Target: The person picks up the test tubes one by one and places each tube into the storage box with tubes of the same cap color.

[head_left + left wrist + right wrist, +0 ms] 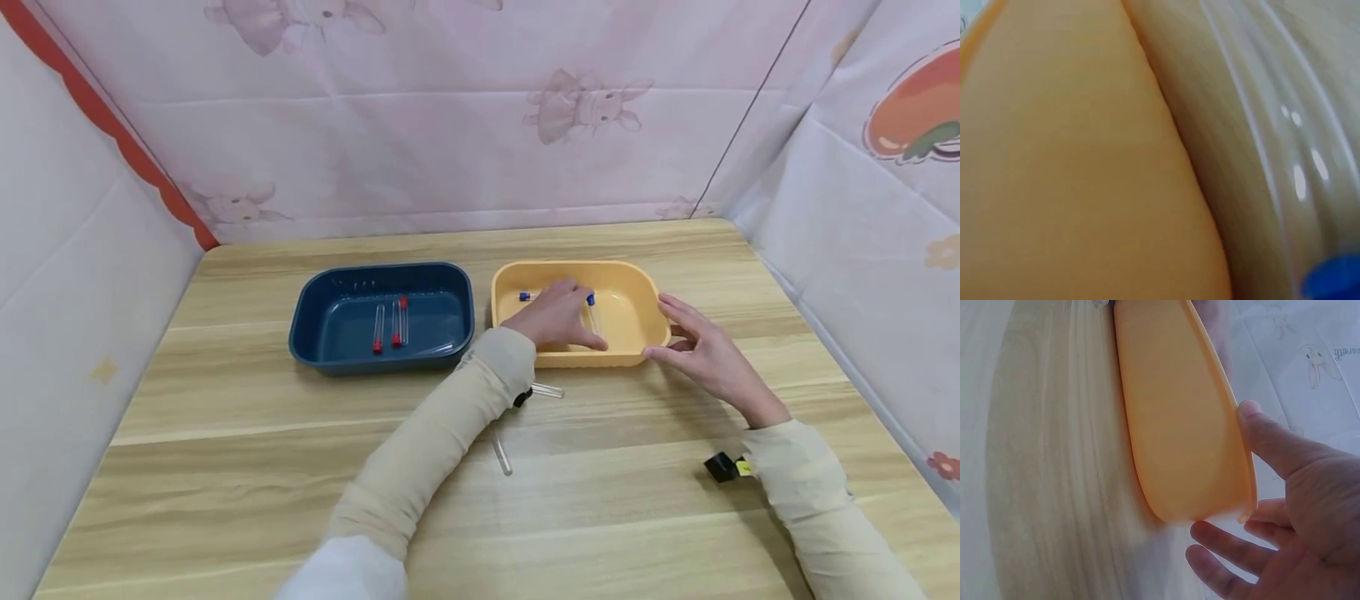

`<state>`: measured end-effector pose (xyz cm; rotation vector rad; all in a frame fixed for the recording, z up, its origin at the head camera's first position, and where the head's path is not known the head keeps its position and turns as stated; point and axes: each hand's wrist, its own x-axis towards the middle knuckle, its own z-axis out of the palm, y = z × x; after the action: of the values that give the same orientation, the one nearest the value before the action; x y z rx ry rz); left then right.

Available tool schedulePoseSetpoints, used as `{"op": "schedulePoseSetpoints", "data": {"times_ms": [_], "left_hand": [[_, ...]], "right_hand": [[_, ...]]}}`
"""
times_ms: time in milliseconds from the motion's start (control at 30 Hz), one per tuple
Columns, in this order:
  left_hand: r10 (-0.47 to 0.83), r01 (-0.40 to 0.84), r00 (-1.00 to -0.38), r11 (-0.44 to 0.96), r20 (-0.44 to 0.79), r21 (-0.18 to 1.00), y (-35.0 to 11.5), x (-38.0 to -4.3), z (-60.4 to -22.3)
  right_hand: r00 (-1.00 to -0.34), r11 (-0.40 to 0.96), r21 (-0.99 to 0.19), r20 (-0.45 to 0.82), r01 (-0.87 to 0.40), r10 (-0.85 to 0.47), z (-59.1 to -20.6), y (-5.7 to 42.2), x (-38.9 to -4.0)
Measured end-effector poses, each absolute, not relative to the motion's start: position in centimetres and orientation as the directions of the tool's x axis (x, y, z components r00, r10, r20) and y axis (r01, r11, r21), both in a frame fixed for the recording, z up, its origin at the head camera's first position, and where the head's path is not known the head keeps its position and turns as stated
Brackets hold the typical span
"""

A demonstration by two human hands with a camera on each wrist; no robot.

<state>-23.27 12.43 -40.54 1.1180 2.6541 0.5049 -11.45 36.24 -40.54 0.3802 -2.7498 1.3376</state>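
The yellow tray [633,312] holds blue-capped tubes [524,297]; the navy tray [337,308], nine o'clock, three red-capped tubes [377,343]. Left hand [557,315]: hold unclear; right hand [708,354], loosely spread, touches yellow rim.

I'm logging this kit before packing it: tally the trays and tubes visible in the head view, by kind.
Dark blue tray: 1
Yellow tray: 1
Red-capped tubes: 3
Blue-capped tubes: 2
Loose tubes on the table, caps hidden in that view: 2
Total: 9, though the left hand may hide more.
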Motion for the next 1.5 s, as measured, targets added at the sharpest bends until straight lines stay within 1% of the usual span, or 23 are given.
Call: {"op": "schedulePoseSetpoints", "data": {"times_ms": [133, 400, 800, 933, 1167, 1367, 1500], "left_hand": [[0.728, 0.680, -0.683, 0.660, -0.052, 0.319, 12.7, -23.1, -40.5], [0.725, 0.712, -0.684, 0.687, -0.080, 0.143, 12.8, -23.0, -40.8], [0.703, 0.688, -0.708, 0.709, -0.067, 0.157, 12.8, -23.1, -41.1], [0.697, 0.674, -0.713, 0.710, -0.071, 0.204, 12.7, -23.0, -40.9], [0.674, 0.616, -0.738, 0.694, -0.035, 0.371, 11.6, -22.7, -40.2], [0.646, 0.539, -0.763, 0.667, -0.038, 0.514, 10.1, -22.0, -38.3], [0.625, 0.511, -0.781, 0.650, -0.013, 0.563, 9.1, -21.3, -36.9]], "right_hand": [[-0.969, 0.594, -0.768, 0.153, -0.239, -0.192, -40.6, 36.2, -11.4], [-0.970, 0.604, -0.761, 0.154, -0.236, -0.186, -40.4, 36.1, -11.3], [-0.968, 0.611, -0.752, 0.157, -0.245, -0.195, -40.4, 36.1, -11.4], [-0.969, 0.609, -0.755, 0.152, -0.242, -0.197, -40.3, 36.1, -11.4], [-0.971, 0.613, -0.755, 0.145, -0.234, -0.192, -40.3, 36.0, -11.3], [-0.970, 0.603, -0.762, 0.142, -0.235, -0.200, -40.4, 36.1, -11.4], [-0.969, 0.593, -0.769, 0.146, -0.239, -0.201, -40.5, 36.2, -11.4]]}}
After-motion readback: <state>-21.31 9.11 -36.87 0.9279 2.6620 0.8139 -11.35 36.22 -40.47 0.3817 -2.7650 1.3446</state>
